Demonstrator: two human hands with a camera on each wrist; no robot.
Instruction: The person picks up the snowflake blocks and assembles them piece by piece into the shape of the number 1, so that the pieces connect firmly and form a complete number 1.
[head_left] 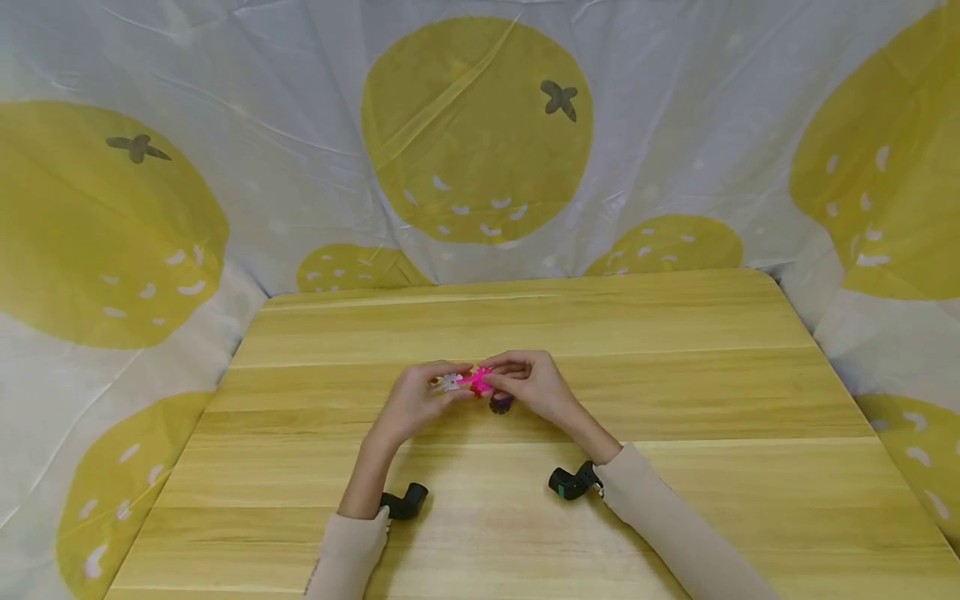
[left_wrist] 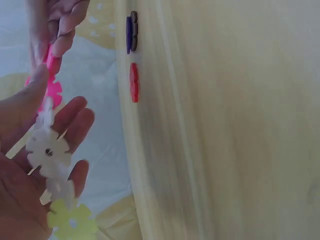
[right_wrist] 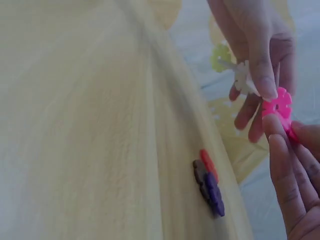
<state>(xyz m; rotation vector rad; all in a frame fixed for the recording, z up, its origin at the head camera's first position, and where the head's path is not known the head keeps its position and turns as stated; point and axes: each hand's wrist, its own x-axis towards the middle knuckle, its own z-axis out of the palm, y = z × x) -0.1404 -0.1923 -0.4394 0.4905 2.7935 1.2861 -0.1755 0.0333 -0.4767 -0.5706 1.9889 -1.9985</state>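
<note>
Both hands meet over the table around a chain of flower-shaped plastic interlocking discs. My left hand (head_left: 416,396) pinches the chain near its pink end, with the thumb on one side. Along its palm run white discs (left_wrist: 49,150), then a yellow disc (left_wrist: 72,222) at the far end. My right hand (head_left: 536,387) pinches a pink disc (right_wrist: 290,131) between thumb and fingers. That disc sits against another pink disc (right_wrist: 282,100) by the left fingertips. The fingers partly hide where the pink discs join.
Below the hands on the wooden table (head_left: 675,358) lie a red disc (left_wrist: 133,82), a purple disc (right_wrist: 215,195) and a dark brown disc (right_wrist: 200,175), close together. Black wrist cameras (head_left: 573,482) hang at both sleeves. A patterned curtain (head_left: 300,167) surrounds the table's far side.
</note>
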